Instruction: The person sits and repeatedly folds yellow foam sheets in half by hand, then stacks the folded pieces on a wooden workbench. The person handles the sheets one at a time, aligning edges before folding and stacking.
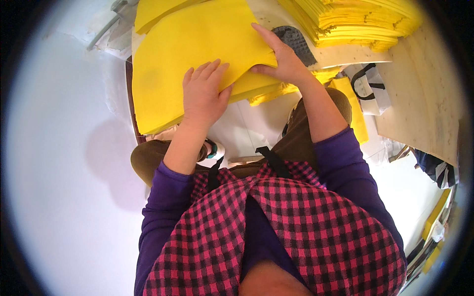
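Observation:
A large sheet of soft yellow material, like foam or felt (pixel 197 42), lies on top of a stack in front of me. My left hand (pixel 203 93) rests flat on its near part, fingers stretched out. At the near right corner, my right hand (pixel 286 61) holds the sheet's edge, with the thumb at the raised, curled rim and the fingers along the right side. More yellow layers (pixel 261 93) show beneath that lifted edge. A dark grey textured pad (pixel 295 44) lies beside my right hand, partly hidden by it.
A tall stack of folded yellow sheets (pixel 355 24) stands at the far right on a pale wooden surface (pixel 340 56). Below it are a white bag with black handles (pixel 377 91) and a yellow piece (pixel 358 118). A wooden panel (pixel 419 89) rises on the right; a pale wall (pixel 64 148) is left.

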A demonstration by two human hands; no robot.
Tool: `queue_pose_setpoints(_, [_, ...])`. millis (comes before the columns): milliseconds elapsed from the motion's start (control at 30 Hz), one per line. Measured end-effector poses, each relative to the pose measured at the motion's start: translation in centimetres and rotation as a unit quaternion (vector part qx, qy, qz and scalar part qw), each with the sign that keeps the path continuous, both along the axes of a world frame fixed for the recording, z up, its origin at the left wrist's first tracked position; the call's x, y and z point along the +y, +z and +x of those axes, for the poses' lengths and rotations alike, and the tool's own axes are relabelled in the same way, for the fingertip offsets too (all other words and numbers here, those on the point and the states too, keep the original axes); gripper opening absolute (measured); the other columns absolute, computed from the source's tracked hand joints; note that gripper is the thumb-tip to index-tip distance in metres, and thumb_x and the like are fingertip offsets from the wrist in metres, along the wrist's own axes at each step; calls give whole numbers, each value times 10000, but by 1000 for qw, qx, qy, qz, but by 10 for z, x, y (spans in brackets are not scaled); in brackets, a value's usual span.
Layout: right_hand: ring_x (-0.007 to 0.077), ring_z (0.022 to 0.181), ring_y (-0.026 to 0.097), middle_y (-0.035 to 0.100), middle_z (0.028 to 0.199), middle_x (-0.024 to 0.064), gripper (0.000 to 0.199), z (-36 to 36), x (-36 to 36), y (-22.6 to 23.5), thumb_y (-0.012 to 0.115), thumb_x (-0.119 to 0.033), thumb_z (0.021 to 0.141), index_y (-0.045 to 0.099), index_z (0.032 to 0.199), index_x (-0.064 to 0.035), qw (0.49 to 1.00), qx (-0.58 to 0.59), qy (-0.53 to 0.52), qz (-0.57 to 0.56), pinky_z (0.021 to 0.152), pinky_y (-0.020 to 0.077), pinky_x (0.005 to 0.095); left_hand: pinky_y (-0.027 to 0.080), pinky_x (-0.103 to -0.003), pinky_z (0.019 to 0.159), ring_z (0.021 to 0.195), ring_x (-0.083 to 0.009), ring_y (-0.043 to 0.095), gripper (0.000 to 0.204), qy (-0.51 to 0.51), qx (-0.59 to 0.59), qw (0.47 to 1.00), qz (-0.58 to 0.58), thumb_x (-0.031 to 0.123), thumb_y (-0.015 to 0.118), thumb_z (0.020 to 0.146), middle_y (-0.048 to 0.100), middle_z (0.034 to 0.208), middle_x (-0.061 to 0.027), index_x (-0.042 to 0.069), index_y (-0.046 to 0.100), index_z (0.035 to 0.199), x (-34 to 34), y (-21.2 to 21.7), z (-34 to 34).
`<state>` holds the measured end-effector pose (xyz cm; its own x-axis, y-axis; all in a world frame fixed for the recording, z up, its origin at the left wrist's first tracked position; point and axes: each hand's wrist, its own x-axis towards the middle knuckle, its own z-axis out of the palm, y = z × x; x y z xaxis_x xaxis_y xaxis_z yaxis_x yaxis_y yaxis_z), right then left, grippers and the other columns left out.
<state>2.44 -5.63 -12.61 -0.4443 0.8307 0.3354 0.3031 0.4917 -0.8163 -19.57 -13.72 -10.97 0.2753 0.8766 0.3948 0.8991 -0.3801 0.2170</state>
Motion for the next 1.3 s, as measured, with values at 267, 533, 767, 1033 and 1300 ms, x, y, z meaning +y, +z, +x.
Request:
queue_pose_setpoints(267, [282, 1246, 497, 610, 1245, 92, 422, 5, 12, -6, 733, 33, 649, 678, 1045, -103, 994, -11, 50, 97, 1050, 384, 362, 325, -517, 1029, 1155, -270, 534, 353, -6, -13, 1000, -11, 212, 660, 783, 595, 1229, -79, 136, 619, 1125, -1, 4, -1])
queue_pose_setpoints(533, [195, 1122, 604, 701, 1022, 11, 197, 5, 11, -9, 677, -5, 794, 684, 967, -99, 996, 56, 55, 29, 1108, 289, 397, 325, -512, 1034, 1148, -247, 545, 390, 69, 19, 997, 24, 129, 645, 740, 615, 1203, -54, 142, 625, 1130, -26, 9, -46])
queue_pose_setpoints(767, [158, 961, 643, 689, 1024, 52, 208, 0, 11, -7, 695, 1, 802, 699, 991, -85, 998, 56, 14, 37, 878, 481, 258, 346, -470, 1037, 1155, -262, 544, 483, 154, 32, 987, 43, 11, 599, 689, 627, 1187, -65, 102, 622, 1162, -58, 4, -124])
queue_pose_setpoints(1033, [141, 964, 638, 704, 992, 37, 172, -3, 6, 2, 671, 2, 828, 699, 981, -72, 998, 43, 0, 52, 929, 456, 263, 402, -358, 1011, 1198, -264, 532, 496, 119, -259, 959, -12, -64, 597, 741, 608, 1228, -114, 77, 610, 1216, -56, -12, -181])
queue_pose_setpoints(1300, [129, 986, 633, 711, 1009, 31, 164, -3, 6, 7, 636, 10, 846, 705, 972, -70, 994, 104, -15, -29, 1063, 358, 313, 380, -317, 1043, 1250, -249, 494, 390, 60, -333, 941, -22, 13, 658, 804, 608, 1245, -93, 76, 635, 1188, -33, -22, -201])
